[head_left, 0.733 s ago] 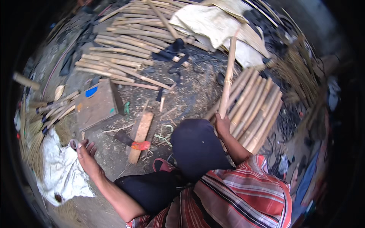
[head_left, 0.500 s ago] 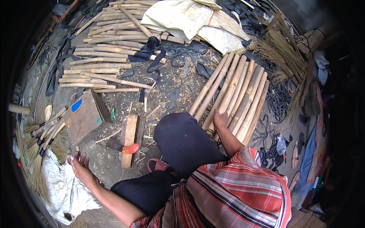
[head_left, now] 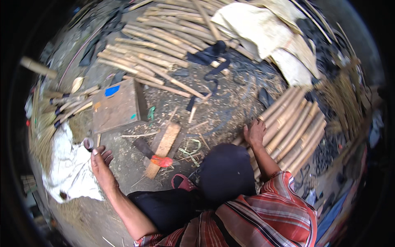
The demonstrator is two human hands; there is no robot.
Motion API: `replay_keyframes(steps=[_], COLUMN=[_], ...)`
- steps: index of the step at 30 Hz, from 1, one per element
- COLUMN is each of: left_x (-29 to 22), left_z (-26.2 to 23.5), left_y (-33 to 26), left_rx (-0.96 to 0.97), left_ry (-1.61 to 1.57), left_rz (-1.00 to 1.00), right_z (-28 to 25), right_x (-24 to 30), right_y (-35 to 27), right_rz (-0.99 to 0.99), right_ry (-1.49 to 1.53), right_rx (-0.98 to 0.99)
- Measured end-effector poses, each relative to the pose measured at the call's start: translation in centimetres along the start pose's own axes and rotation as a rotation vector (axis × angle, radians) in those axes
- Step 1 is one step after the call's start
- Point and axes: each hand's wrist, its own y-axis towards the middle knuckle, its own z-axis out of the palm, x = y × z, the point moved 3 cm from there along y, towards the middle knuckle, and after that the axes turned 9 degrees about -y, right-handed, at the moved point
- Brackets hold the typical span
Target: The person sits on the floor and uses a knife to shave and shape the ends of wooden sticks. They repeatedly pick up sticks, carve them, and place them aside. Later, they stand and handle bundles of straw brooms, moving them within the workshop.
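My left hand (head_left: 102,166) is raised at the left, palm turned inward, its fingers apart and slightly curled. Just beyond its fingertips is a small purplish ring-shaped piece (head_left: 88,144); whether it touches them is unclear. My right hand (head_left: 256,132) lies over the left side of a row of bamboo poles (head_left: 284,123), fingers spread and not wrapped round any pole. My dark-clad knee hides the poles' near left ends. Between my hands, a tool with a dark end and a red part (head_left: 161,161) rests across a wooden block (head_left: 166,142).
A wooden box (head_left: 117,107) with a blue patch stands left, near bundled brooms (head_left: 43,140) and a white sack (head_left: 63,168). More bamboo poles (head_left: 164,33) lie at the far side, partly under a pale sheet (head_left: 251,26). Dark strips and shavings litter the ground.
The view has swung, shifting the scene rightward. My right hand has loosened from a pole and moved toward the row's left side. The ring-shaped piece now shows beside my left fingertips.
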Motion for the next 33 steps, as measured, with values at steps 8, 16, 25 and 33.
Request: replay_keyframes(steps=[8,16,25,33], left_x=[-0.2,-0.4,-0.6,-0.7], left_z=[2.5,3.1,2.8,2.4], left_y=[0.5,0.0,-0.2,-0.3], left_rx=[-0.002,0.043,0.034,0.094], left_ry=[0.122,0.180,0.157,0.079], left_rz=[-0.006,0.015,0.009,0.044], right_z=[3.4,8.9,7.2,-1.5], right_x=[22.3,35.9,37.7,21.1], right_y=[15.2,26.8,24.5,11.0], right_rz=[-0.552,-0.516,-0.527,-0.279], right_ry=[0.342,0.129,0.243,1.172], right_rx=[0.046,-0.038,0.368,1.455])
